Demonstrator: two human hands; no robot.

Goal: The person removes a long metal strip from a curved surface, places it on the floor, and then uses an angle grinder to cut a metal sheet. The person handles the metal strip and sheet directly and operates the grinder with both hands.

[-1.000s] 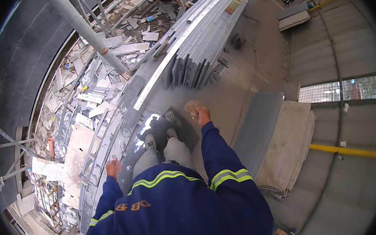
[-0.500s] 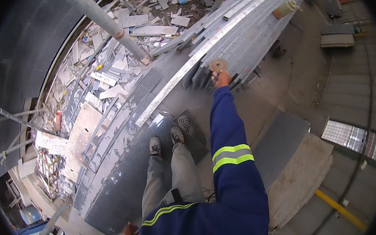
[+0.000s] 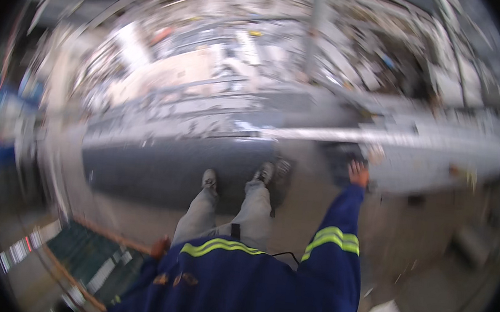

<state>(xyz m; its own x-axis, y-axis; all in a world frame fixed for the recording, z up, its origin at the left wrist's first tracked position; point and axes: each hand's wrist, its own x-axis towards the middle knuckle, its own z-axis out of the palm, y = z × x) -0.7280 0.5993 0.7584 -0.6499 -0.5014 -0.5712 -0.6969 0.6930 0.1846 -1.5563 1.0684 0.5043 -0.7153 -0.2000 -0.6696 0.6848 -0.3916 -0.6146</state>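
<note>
The picture is smeared by motion. My right hand (image 3: 357, 172) reaches forward at arm's length in a blue sleeve with a yellow reflective band. It hovers beside a dark flat piece (image 3: 340, 157) on the floor, just below a long pale metal strip (image 3: 323, 135). A small pale thing (image 3: 375, 153) lies just beyond its fingers; whether the hand holds anything is too blurred to tell. My left hand (image 3: 160, 247) hangs low by my hip, only partly visible, with its grip unclear. My two shoes (image 3: 209, 179) stand on a dark grey sheet (image 3: 160, 160).
Long grey metal profiles (image 3: 441, 143) stretch across to the right. Behind them lies a heap of pale scrap pieces (image 3: 221, 76), and an upright pole (image 3: 316, 19) rises at the top. A green grating with an orange edge (image 3: 92, 255) lies at the lower left.
The view has swung round sharply and gone blurry. The metal profiles now run across the picture instead of diagonally. My right arm stays stretched out, and my left hand shows again by my hip.
</note>
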